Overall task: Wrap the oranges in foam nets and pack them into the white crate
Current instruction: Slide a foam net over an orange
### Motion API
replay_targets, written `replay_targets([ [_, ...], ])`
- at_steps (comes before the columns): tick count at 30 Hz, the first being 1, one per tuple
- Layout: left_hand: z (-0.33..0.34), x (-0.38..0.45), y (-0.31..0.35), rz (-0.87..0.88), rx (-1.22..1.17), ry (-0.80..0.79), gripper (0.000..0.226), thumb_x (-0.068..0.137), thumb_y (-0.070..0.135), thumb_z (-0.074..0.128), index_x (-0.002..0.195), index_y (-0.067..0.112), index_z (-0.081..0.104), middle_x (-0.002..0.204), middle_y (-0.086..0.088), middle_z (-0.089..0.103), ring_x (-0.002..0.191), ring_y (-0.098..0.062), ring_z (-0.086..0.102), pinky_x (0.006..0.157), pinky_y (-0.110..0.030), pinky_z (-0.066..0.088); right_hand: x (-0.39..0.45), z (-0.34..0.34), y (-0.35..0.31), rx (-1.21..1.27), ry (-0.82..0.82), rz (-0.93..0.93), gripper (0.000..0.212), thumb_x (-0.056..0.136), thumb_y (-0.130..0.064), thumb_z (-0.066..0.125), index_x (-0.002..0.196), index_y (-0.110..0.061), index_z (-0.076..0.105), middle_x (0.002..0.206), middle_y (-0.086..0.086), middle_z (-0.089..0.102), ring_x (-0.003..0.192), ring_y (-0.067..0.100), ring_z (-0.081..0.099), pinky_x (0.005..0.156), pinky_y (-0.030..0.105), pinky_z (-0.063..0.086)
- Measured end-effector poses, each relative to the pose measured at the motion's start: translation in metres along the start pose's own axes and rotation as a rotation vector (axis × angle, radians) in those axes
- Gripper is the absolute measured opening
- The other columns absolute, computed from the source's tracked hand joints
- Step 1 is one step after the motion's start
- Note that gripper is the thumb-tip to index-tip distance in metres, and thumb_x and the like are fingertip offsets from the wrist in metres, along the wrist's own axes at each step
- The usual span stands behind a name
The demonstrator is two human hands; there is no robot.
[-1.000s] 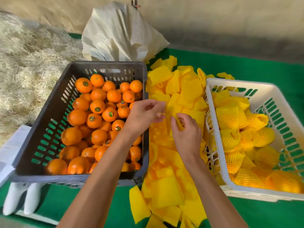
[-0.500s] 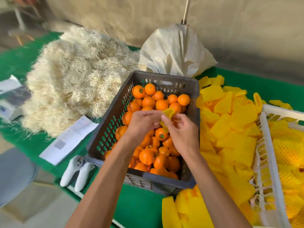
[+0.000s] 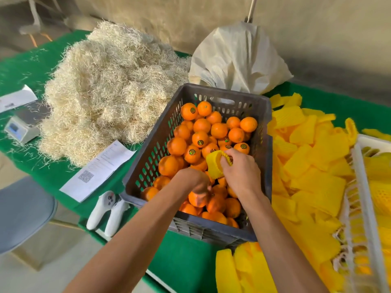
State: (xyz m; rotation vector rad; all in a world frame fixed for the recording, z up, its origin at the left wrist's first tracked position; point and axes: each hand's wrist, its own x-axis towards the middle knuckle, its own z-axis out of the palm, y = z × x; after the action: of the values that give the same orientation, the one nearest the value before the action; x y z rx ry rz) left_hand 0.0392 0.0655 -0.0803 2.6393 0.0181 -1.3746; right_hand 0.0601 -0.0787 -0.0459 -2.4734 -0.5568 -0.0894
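We're gripping a yellow foam net (image 3: pixel 214 166) in our right hand (image 3: pixel 240 173) over the grey crate (image 3: pixel 148 157), while our left hand (image 3: pixel 195 180) is curling around an orange (image 3: pixel 197 198) down among the pile

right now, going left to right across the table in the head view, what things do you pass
small scale → pile of straw-like packing fibre → printed sheet with a QR code → dark crate of oranges → loose yellow foam nets → white crate
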Motion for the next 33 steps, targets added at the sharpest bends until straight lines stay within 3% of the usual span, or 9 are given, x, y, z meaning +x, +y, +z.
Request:
replay_targets([
  [3,0.001,-0.003,-0.002,0.017,0.019,0.062,0.064,0.092,0.006,0.072,0.151,0.02,0.053,0.146,-0.01,0.058,0.132,-0.035,0.054,0.094,-0.038,0.05,0.001,0.0,0.001,-0.006,0.002,0.006,0.022,0.099,-0.032,0.06,0.115,-0.02,0.069,0.109,0.006,0.072,0.1,0.032,0.065,0.07,0.034,0.046],
  [6,-0.002,-0.022,-0.013,0.004,-0.08,0.154,0.073,0.085,0.022,0.083,0.151,0.023,0.051,0.145,-0.01,0.057,0.128,-0.036,0.056,0.097,-0.044,0.055,0.0,-0.003,0.003,-0.014,0.008,0.008,0.023,0.101,-0.03,0.057,0.118,-0.019,0.068,0.112,0.005,0.071,0.102,0.029,0.066,0.075,0.039,0.054],
  [13,0.001,-0.093,-0.03,0.223,-1.077,0.735,0.059,0.072,0.056,0.083,0.103,0.006,0.075,0.11,-0.017,0.072,0.104,-0.028,0.072,0.093,-0.047,0.061,-0.008,-0.014,0.002,-0.23,0.08,-0.035,0.031,0.103,-0.032,0.053,0.128,-0.019,0.064,0.12,0.001,0.065,0.102,0.022,0.068,0.068,0.03,0.05],
  [16,0.004,-0.095,-0.008,0.353,-1.55,0.557,0.063,0.066,0.067,0.087,0.115,0.028,0.078,0.127,-0.003,0.073,0.122,-0.028,0.065,0.095,-0.051,0.06,-0.01,-0.018,0.001,-0.182,0.08,-0.039,0.029,0.098,-0.029,0.063,0.124,-0.017,0.066,0.117,0.004,0.063,0.098,0.025,0.067,0.067,0.031,0.05],
  [19,0.005,-0.085,0.014,0.39,-1.798,0.354,0.077,0.067,0.07,0.083,0.133,0.034,0.065,0.134,-0.009,0.069,0.126,-0.036,0.061,0.098,-0.053,0.057,-0.01,-0.018,-0.001,-0.038,0.063,-0.014,0.017,0.093,-0.023,0.069,0.106,-0.011,0.069,0.104,0.009,0.063,0.091,0.031,0.065,0.068,0.034,0.047],
  [23,0.004,-0.075,0.032,0.368,-1.871,0.353,0.084,0.077,0.066,0.077,0.141,0.014,0.061,0.129,-0.009,0.073,0.127,-0.029,0.063,0.097,-0.04,0.051,-0.011,-0.02,0.007,0.166,0.006,0.045,0.014,0.092,-0.008,0.068,0.106,-0.01,0.07,0.104,0.009,0.064,0.097,0.027,0.062,0.081,0.035,0.05],
  [27,0.007,-0.067,0.03,0.395,-1.877,0.489,0.066,0.08,0.053,0.084,0.129,0.013,0.066,0.122,-0.012,0.076,0.116,-0.026,0.071,0.093,-0.037,0.056,-0.008,-0.032,0.023,0.24,0.031,-0.003,0.025,0.104,-0.015,0.054,0.122,-0.009,0.069,0.107,0.009,0.062,0.099,0.023,0.06,0.086,0.039,0.052],
  [31,0.006,-0.063,0.044,0.212,-1.407,0.8,0.063,0.071,0.051,0.091,0.108,0.006,0.068,0.102,-0.011,0.076,0.088,-0.024,0.074,0.075,-0.037,0.061,-0.008,-0.038,0.022,0.196,0.185,-0.116,0.021,0.105,-0.017,0.052,0.113,-0.007,0.069,0.101,0.007,0.059,0.087,0.018,0.056,0.072,0.021,0.043],
  [33,0.007,-0.062,0.053,0.083,-1.182,0.941,0.06,0.072,0.056,0.088,0.104,0.014,0.058,0.089,-0.004,0.067,0.072,-0.017,0.06,0.06,-0.033,0.049,-0.012,-0.039,0.02,0.145,0.246,-0.192,0.021,0.105,-0.016,0.052,0.114,-0.006,0.067,0.101,0.007,0.057,0.083,0.015,0.054,0.067,0.014,0.04],
])
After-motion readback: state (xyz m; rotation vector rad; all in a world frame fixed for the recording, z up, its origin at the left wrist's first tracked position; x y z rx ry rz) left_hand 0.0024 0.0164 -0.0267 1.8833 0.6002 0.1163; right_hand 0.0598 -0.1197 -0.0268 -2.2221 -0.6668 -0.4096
